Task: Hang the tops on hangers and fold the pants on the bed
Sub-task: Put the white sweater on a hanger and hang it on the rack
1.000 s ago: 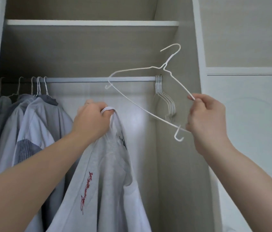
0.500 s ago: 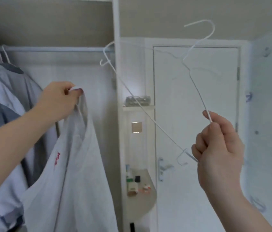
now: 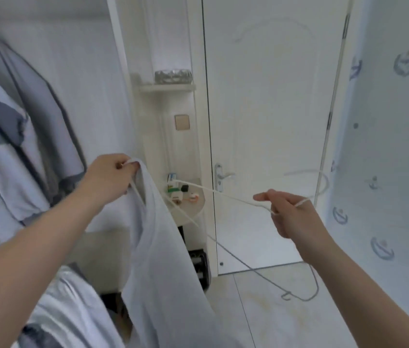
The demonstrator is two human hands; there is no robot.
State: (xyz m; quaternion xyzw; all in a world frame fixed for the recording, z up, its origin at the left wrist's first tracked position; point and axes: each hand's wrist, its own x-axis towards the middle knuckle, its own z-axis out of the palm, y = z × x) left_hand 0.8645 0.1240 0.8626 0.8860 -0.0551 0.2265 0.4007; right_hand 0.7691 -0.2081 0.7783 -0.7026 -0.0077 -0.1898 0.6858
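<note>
**A:** While your left hand (image 3: 111,177) is up at nine o'clock of the view, what does it have hold of?

**B:** You have the pale top (image 3: 158,247) by its neckline. Your fingers are curled tight round a bunch of the cloth, and the rest hangs from your fist toward six o'clock, filling the lower middle of the view.

**A:** And your right hand (image 3: 293,214)?

**B:** It is at four o'clock from your left hand, well apart from it. Its fingers are curled round the white wire hanger (image 3: 223,194) near the neck, with your forefinger sticking out toward nine o'clock.

**A:** How does the hanger lie?

**B:** It is tilted and blurred. One arm runs from your right hand toward ten o'clock and ends near the top's neck opening. I cannot tell whether it touches the cloth. The hook curves round at one o'clock from your right hand. The lower wire sags toward six o'clock above the floor (image 3: 261,315).

**A:** What stands around you?

**B:** A white door (image 3: 273,96) is at twelve o'clock, its handle (image 3: 223,175) between your two hands. A rounded shelf (image 3: 193,209) with small items sits just beside the top, at its three o'clock. Shirts (image 3: 10,121) hang at nine o'clock. Patterned wallpaper (image 3: 386,146) is at three o'clock.
</note>
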